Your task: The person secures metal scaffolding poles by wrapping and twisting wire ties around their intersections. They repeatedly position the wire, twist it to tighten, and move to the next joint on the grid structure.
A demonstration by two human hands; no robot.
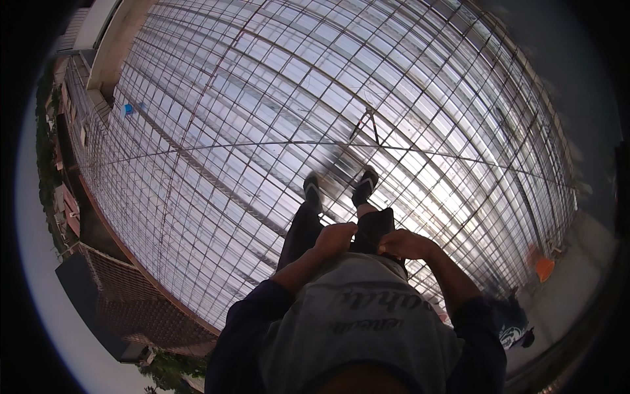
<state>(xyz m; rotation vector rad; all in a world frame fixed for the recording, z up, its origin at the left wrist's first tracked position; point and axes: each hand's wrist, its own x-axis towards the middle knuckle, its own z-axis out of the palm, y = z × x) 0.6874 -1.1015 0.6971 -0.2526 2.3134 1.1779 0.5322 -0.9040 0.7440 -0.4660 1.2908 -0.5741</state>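
In front of my waist, my left hand (337,238) and my right hand (403,244) are both closed, a short gap between them. Each is curled in at the hem of the grey shirt (374,295), over the dark trousers (375,226). What the fingers pinch is too small and dark to make out. My dark shoes (365,186) stand on a grid of steel rebar (262,141). Ahead of them on the bars lies a V-shaped tool with two thin legs (369,123), perhaps pincers; its exact kind is unclear.
Shiny corrugated metal sheets (308,85) lie under the rebar. A blue object (128,109) is at the far left, an orange one (545,268) at the right. A person in dark clothing (512,318) is at the lower right. Tiled roofs (141,305) lie beyond the left edge.
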